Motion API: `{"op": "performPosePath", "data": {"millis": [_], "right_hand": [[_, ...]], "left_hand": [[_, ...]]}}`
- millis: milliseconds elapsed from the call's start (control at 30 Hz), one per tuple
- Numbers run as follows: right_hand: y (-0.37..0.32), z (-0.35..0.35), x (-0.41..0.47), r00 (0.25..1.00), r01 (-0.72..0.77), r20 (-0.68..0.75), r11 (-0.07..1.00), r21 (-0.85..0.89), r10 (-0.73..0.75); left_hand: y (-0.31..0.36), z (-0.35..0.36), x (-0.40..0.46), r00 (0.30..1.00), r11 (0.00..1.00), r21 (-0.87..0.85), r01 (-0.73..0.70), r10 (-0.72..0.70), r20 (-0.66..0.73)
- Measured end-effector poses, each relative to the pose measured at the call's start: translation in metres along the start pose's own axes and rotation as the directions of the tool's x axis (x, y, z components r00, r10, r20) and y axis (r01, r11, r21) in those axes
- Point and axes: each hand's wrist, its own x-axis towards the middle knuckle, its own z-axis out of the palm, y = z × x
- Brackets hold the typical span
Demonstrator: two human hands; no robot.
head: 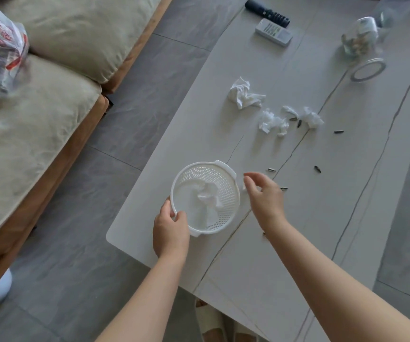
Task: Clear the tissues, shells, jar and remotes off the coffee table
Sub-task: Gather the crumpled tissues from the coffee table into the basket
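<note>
A pale table point(297, 218). The left hand point(170, 233) pinches the rim of a white basket point(206, 198) holding one tissue. The right hand point(264, 196) hovers beside it, fingers loosely apart, empty. Past its fingertips lie crumpled tissues point(273, 112); shells point(271, 170) scatter nearer. Best: steady the basket and drop tissues in first.

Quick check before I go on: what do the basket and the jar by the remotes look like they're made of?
The basket looks like white moulded plastic, matt, with rows of small perforations in its wall. The jar looks like clear glass, since its contents show through, though clear plastic can't be ruled out.
</note>
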Motion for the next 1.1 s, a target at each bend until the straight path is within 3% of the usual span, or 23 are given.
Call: {"op": "performPosePath", "data": {"millis": [67, 233, 433, 567, 667, 833, 1000, 1100], "right_hand": [[0.015, -0.009, 0.012, 0.996, -0.076, -0.058, 0.994, -0.072, 0.072], [0.047, -0.009, 0.031, 0.983, -0.182, -0.006, 0.957, -0.224, 0.186], [0.054, 0.016, 0.054, 0.98, -0.091, 0.111, 0.867, -0.49, 0.166], [0.055, 0.037, 0.064, 0.974, -0.113, 0.102, 0.829, -0.548, 0.2], [0.062, 0.044, 0.069, 0.974, -0.166, 0.054, 0.853, -0.495, 0.221], [0.054, 0.031, 0.069, 0.961, -0.272, -0.114, 0.937, -0.221, 0.252], [0.005, 0.01, 0.047, 0.972, -0.123, -0.202, 0.992, 0.002, 0.121], [-0.024, 0.005, 0.032, 0.984, -0.005, -0.18, 1.0, 0.01, 0.007]], "left_hand": [[0.002, 0.001, 0.005, 1.0, 1.0, -0.008, -0.015, 0.015, -0.007], [0.014, 0.004, 0.026, 0.999, 0.999, -0.011, -0.046, 0.046, -0.012], [0.024, 0.005, 0.054, 0.996, 0.997, -0.029, -0.074, 0.075, 0.044], [0.03, 0.004, 0.071, 0.994, 0.996, -0.045, -0.072, 0.075, 0.074], [0.036, 0.005, 0.082, 0.992, 0.996, -0.044, -0.082, 0.086, 0.092], [0.043, 0.008, 0.089, 0.988, 0.995, -0.037, -0.095, 0.099, 0.12], [0.055, 0.008, 0.075, 0.985, 0.995, 0.028, -0.1, 0.095, 0.143], [0.065, 0.01, 0.064, 0.981, 0.99, 0.083, -0.111, 0.096, 0.168]]}}
